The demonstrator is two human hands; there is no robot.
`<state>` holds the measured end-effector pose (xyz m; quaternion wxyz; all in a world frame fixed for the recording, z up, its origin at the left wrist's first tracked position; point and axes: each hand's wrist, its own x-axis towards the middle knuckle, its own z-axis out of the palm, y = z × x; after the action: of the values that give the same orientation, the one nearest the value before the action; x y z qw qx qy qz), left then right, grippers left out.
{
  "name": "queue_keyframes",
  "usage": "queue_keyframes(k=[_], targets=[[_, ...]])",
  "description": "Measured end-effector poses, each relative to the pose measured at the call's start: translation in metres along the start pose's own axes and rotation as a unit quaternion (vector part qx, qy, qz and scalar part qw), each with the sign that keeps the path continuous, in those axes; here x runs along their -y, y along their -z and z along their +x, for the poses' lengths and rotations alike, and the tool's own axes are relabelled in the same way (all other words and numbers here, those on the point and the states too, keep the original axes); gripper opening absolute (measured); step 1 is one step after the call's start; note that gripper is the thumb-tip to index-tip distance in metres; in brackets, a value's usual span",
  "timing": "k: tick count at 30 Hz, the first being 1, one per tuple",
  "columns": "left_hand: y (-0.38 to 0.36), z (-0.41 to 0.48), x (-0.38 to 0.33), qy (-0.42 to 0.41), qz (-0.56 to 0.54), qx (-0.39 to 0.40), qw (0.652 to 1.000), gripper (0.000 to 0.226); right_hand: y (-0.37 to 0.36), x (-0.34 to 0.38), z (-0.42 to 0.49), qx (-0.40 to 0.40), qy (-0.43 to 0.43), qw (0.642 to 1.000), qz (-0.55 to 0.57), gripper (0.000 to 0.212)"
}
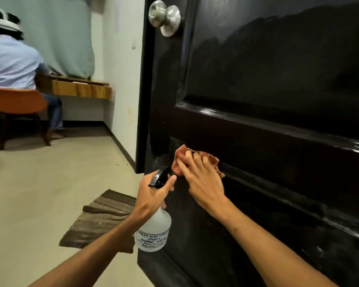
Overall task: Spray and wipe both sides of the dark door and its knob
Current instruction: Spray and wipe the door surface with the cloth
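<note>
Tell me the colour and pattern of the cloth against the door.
The cloth is a reddish-orange and cream check; the head view shows it best.

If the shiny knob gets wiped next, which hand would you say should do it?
Probably the right hand: it holds the cloth against the door, below the knob. The left hand is busy gripping the spray bottle.

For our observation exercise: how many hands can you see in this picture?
2. The left hand grips the spray bottle; the right hand holds the cloth against the dark door. The seated person has both hands hidden.
</note>
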<state>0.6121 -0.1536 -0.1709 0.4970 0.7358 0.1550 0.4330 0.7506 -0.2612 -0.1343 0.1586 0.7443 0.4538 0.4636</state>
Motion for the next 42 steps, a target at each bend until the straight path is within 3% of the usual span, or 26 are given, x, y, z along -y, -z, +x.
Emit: queue_keyframes(k=[3, 8, 12, 17, 20, 24, 27, 31, 33, 37, 39, 42], targets=[[0.016, 0.018, 0.023, 0.008, 0.013, -0.025, 1.000, 0.021, -0.012, 0.021, 0.023, 0.000, 0.047, 0.999, -0.006, 0.067], [0.032, 0.039, 0.044, 0.007, 0.033, -0.037, 0.999, 0.022, -0.014, 0.019, 0.078, -0.050, 0.000, 0.999, 0.001, 0.070], [0.048, 0.052, 0.070, -0.003, 0.056, -0.059, 0.997, 0.022, -0.043, 0.072, 0.107, 0.041, 0.130, 0.989, -0.050, 0.075], [0.066, 0.065, 0.092, -0.008, 0.070, -0.075, 0.995, 0.025, -0.027, 0.063, 0.176, -0.033, 0.034, 0.996, -0.078, 0.072], [0.073, 0.063, 0.097, -0.024, 0.083, -0.089, 0.992, 0.029, -0.057, 0.100, 0.158, -0.022, 0.118, 0.988, -0.096, 0.070], [0.071, 0.044, 0.111, -0.003, 0.071, -0.080, 0.994, 0.026, -0.110, 0.165, 0.064, 0.096, 0.242, 0.964, -0.047, 0.064], [0.070, 0.032, 0.130, 0.016, 0.070, -0.069, 0.995, 0.023, -0.111, 0.155, 0.072, 0.055, 0.204, 0.977, -0.044, 0.067], [0.064, 0.016, 0.150, 0.041, 0.055, -0.059, 0.996, 0.024, -0.092, 0.130, 0.119, -0.023, 0.044, 0.998, -0.046, 0.073], [0.060, 0.009, 0.160, 0.050, 0.062, -0.066, 0.995, 0.023, -0.102, 0.145, 0.106, -0.007, 0.070, 0.997, -0.031, 0.076], [0.051, -0.010, 0.190, 0.086, 0.080, -0.063, 0.991, 0.026, -0.145, 0.194, 0.020, 0.110, 0.248, 0.962, -0.035, 0.068], [0.051, -0.012, 0.200, 0.094, 0.075, -0.053, 0.991, 0.024, -0.152, 0.196, 0.027, 0.099, 0.237, 0.966, -0.028, 0.066], [0.057, -0.012, 0.213, 0.096, 0.083, -0.047, 0.991, 0.016, -0.151, 0.196, 0.062, 0.045, 0.121, 0.991, -0.020, 0.069]])
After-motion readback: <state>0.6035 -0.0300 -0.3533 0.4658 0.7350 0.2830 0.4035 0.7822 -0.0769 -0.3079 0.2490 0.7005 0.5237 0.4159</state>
